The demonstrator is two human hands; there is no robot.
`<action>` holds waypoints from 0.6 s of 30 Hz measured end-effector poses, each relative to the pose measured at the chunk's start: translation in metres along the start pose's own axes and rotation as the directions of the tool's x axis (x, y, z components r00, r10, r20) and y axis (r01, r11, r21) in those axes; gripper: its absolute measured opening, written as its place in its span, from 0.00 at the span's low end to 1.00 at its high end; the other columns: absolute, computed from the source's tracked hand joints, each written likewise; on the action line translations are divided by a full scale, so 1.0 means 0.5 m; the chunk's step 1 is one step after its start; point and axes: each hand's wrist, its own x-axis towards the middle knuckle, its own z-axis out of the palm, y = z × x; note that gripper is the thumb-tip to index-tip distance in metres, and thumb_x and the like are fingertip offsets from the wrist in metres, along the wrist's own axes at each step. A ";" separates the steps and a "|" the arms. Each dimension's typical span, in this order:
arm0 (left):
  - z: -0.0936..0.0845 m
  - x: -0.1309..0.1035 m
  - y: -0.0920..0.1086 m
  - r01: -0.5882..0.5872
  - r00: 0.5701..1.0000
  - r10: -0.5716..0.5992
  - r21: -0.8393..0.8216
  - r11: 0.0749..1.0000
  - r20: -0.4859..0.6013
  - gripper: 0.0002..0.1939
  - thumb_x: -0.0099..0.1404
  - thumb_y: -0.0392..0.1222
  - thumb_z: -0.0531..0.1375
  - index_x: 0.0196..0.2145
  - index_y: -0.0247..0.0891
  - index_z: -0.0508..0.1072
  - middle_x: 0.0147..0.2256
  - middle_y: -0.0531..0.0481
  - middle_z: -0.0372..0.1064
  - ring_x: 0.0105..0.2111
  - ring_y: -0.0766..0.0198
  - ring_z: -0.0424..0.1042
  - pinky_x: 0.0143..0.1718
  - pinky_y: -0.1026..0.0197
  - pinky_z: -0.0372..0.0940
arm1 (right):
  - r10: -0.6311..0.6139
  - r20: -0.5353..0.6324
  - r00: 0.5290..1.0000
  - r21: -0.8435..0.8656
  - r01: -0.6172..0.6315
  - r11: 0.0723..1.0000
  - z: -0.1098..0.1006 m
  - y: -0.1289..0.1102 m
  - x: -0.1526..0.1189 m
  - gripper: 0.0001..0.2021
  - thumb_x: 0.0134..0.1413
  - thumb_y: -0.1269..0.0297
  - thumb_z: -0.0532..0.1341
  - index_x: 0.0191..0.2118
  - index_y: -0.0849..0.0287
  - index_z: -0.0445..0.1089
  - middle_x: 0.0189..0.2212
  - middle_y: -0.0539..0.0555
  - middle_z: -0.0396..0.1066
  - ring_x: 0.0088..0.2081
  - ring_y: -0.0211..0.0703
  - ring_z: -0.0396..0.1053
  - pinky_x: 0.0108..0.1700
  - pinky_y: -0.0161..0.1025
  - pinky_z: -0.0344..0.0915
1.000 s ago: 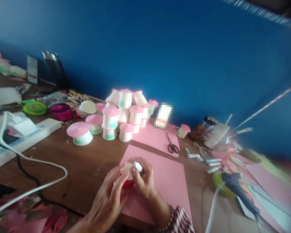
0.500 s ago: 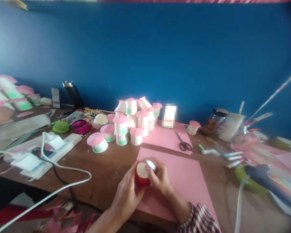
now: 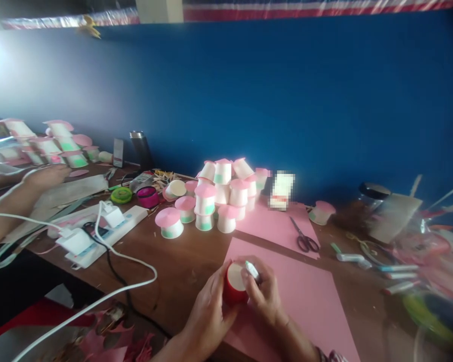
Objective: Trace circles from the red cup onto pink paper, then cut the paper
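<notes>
My left hand is wrapped round a red cup from the left, its pale round face turned up. In my right hand is a white marker with a green end, pinched between thumb and fingers. The right fingers rest against the cup's right rim. Both hands are over a pink paper sheet. Beyond them stands a cluster of white paper cups with pink discs on top and green patches on their sides.
Black scissors lie on another pink sheet. To the left are a power strip, white cables and a co-worker's arms near more cups. At the right are a lidded jar and several markers.
The view has turned left and up, so the table's things appear further right. More of the co-worker's arms shows. My hands keep the same hold on the cup and marker.
</notes>
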 end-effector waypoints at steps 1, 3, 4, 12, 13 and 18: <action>0.000 0.000 0.000 -0.004 1.000 0.004 0.002 1.000 -0.005 0.35 0.57 0.31 0.57 0.61 0.36 0.51 0.54 0.39 0.65 0.53 0.57 0.67 0.52 0.54 0.66 | -0.001 0.001 1.000 0.002 0.001 1.000 0.000 -0.001 0.000 0.09 0.55 0.65 0.56 0.39 0.59 0.72 0.31 0.53 0.74 0.31 0.43 0.70 0.33 0.36 0.67; 0.002 -0.001 -0.003 -0.017 1.000 0.017 0.017 1.000 -0.017 0.35 0.57 0.31 0.57 0.61 0.36 0.51 0.53 0.39 0.65 0.53 0.57 0.67 0.52 0.55 0.67 | 0.000 0.003 1.000 0.006 0.000 1.000 0.000 -0.003 0.001 0.09 0.55 0.65 0.56 0.39 0.59 0.72 0.31 0.54 0.74 0.31 0.43 0.71 0.33 0.36 0.67; 0.003 -0.002 -0.005 -0.024 0.999 0.024 0.027 0.999 -0.024 0.35 0.57 0.31 0.57 0.61 0.36 0.51 0.53 0.39 0.66 0.53 0.57 0.68 0.51 0.55 0.67 | 0.006 0.006 1.000 0.008 -0.006 1.000 0.000 -0.003 0.001 0.09 0.55 0.65 0.56 0.39 0.59 0.72 0.31 0.53 0.74 0.31 0.43 0.71 0.33 0.36 0.67; 0.013 -0.003 -0.028 -0.086 0.995 0.090 0.091 0.992 -0.036 0.32 0.60 0.34 0.55 0.61 0.33 0.52 0.52 0.37 0.67 0.52 0.58 0.69 0.50 0.59 0.68 | 0.038 -0.007 0.999 0.017 -0.038 0.999 0.002 0.005 -0.001 0.11 0.51 0.69 0.56 0.40 0.59 0.71 0.31 0.53 0.75 0.28 0.41 0.69 0.30 0.34 0.65; 0.014 -0.004 -0.030 -0.097 0.994 0.100 0.099 0.990 -0.035 0.32 0.60 0.35 0.56 0.61 0.34 0.53 0.51 0.38 0.67 0.51 0.57 0.69 0.49 0.59 0.68 | 0.044 -0.012 0.999 0.015 -0.044 0.999 0.001 0.004 -0.001 0.11 0.50 0.70 0.57 0.40 0.59 0.72 0.31 0.52 0.75 0.29 0.41 0.69 0.31 0.34 0.65; 0.015 -0.005 -0.039 -0.064 0.998 0.065 0.073 0.995 -0.002 0.30 0.62 0.39 0.56 0.61 0.37 0.54 0.53 0.39 0.67 0.51 0.56 0.70 0.49 0.59 0.69 | 0.043 -0.024 0.999 0.019 -0.043 0.999 0.001 -0.001 0.004 0.12 0.49 0.72 0.57 0.40 0.58 0.72 0.33 0.52 0.76 0.30 0.40 0.71 0.32 0.34 0.66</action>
